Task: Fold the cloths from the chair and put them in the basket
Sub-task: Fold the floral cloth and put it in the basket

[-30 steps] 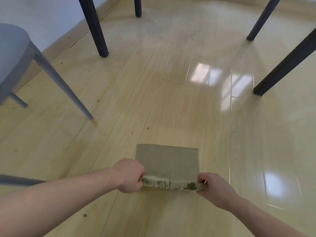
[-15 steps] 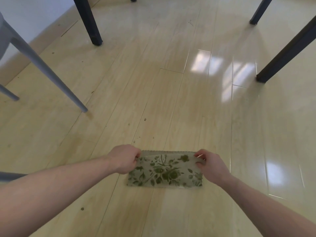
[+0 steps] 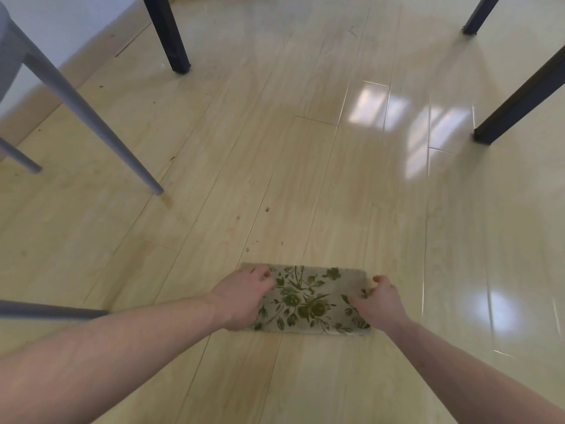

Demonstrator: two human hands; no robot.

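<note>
**Folded cloth flat on the floor under both hands**

A cloth (image 3: 308, 299), beige with a dark green flower print, is seen lying flat on the pale wood floor (image 3: 305, 179) in the near middle of the scene. It is folded into a wide, low rectangle, print side up, with its long edges running left to right.

The left hand (image 3: 243, 298) is laid over the left end of the cloth, fingers curled down onto the fabric; whether a fold is pinched beneath them cannot be told. The right hand (image 3: 377, 304) is placed on the right end, the thumb and fingers bent and pressed against the cloth near its far right corner; a true pinch cannot be confirmed there either. Both bare forearms are stretched in from the near edge.

At far left a grey chair (image 3: 12, 56) is partly shown, one of its legs slanting down to the floor left of the cloth and well apart from it. Dark legs (image 3: 171, 35) of other furniture are seen at the far side and at the right. Window light is reflected on the glossy floor at the right.
</note>
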